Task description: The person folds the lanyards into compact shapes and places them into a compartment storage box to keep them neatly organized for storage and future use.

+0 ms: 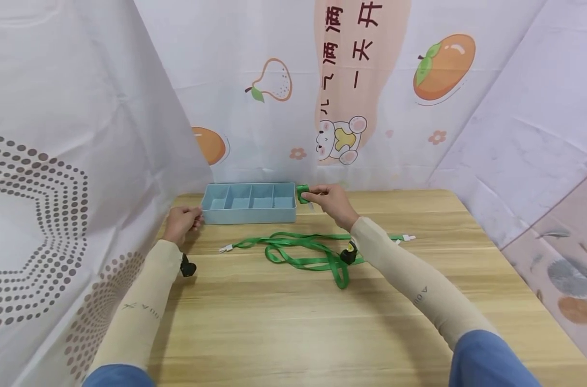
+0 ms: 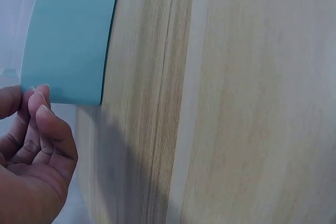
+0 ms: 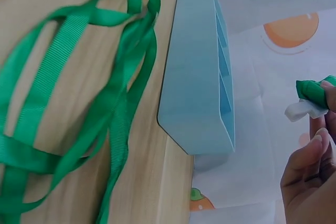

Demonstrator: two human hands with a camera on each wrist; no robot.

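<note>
At the back of the table sits a pale blue box divided into several compartments. My left hand is at its left end, thumb and curled fingertips pinching the box's corner, as the left wrist view shows closely. Just beyond the box's right end, my right hand pinches a rolled-up green lanyard above the tabletop. A white end piece sticks out below that roll. Loose green lanyards lie tangled in front of the box, with white clips at their ends; the right forearm covers part of them.
The wooden table ends at a printed curtain right behind the box. Further sheets hang at the left and right sides. One white clip lies on the left, another clip on the right beyond the right forearm.
</note>
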